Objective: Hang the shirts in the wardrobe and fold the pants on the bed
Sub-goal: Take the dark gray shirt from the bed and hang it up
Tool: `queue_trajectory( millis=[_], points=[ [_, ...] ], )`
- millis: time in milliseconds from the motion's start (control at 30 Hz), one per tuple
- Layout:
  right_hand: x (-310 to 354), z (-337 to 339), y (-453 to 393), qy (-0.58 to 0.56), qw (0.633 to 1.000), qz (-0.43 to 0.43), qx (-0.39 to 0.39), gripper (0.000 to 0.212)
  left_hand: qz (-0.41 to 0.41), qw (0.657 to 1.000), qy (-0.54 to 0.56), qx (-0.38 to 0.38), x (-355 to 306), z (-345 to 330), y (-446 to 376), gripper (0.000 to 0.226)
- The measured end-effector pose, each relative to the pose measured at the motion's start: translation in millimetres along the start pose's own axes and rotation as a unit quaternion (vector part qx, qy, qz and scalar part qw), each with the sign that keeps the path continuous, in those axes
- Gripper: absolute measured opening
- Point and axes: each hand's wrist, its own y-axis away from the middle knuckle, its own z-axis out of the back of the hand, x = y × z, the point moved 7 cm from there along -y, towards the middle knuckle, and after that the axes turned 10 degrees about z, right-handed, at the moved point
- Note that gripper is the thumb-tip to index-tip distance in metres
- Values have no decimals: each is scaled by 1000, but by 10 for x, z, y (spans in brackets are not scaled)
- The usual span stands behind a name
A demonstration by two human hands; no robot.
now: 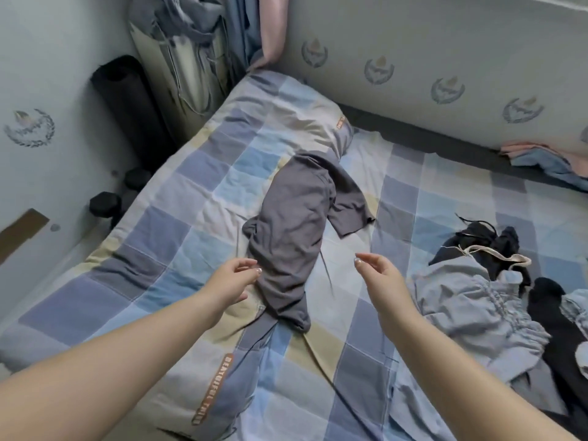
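A grey garment (292, 224) lies crumpled and stretched lengthwise in the middle of the checked bed (178, 198); one short leg or sleeve sticks out to the right. My left hand (234, 280) hovers at its lower left edge, fingers loosely curled, holding nothing. My right hand (378, 272) is to the right of the garment, apart from it, fingers relaxed and pointing left. A heap of clothes lies at the right: a light blue gathered piece (471, 300) and black garments (483, 243).
A checked pillow (286, 116) lies at the head of the bed. A black rolled mat (127, 100) and dark dumbbells (108, 202) sit in the gap on the left. Pink and blue folded cloth (547, 160) lies against the far right wall.
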Motion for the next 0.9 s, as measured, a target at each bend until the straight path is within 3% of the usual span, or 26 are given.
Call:
queue_trajectory(
  millis=[167, 367, 533, 633, 700, 833, 900],
  points=[
    [-690, -807, -558, -10, 999, -36, -3, 8, -17, 999, -45, -19, 38, 217, -1013, 16],
    [-1361, -1630, -1238, -28, 997, -53, 44, 17, -64, 996, -46, -50, 203, 309, -2180, 15],
    [-1807, -2265, -1677, 63, 990, 15, 128, 37, -41, 997, -35, -48, 498, 265, -3067, 42],
    [-2048, -2544, -1784, 128, 976, 52, 165, 46, -23, 999, 41, -7, 601, 86, -3443, 58],
    [-2198, -2647, -1793, 138, 973, 58, 175, 49, -39, 994, 97, 20, 611, -49, -3639, 56],
    [-2320, -2620, -1794, 138, 972, 55, 180, 51, -48, 989, 138, 20, 578, -193, -3854, 106],
    [-2265, -2517, -1816, 108, 979, 52, 166, 56, -56, 983, 169, 54, 472, -334, -3740, 93]
  ],
)
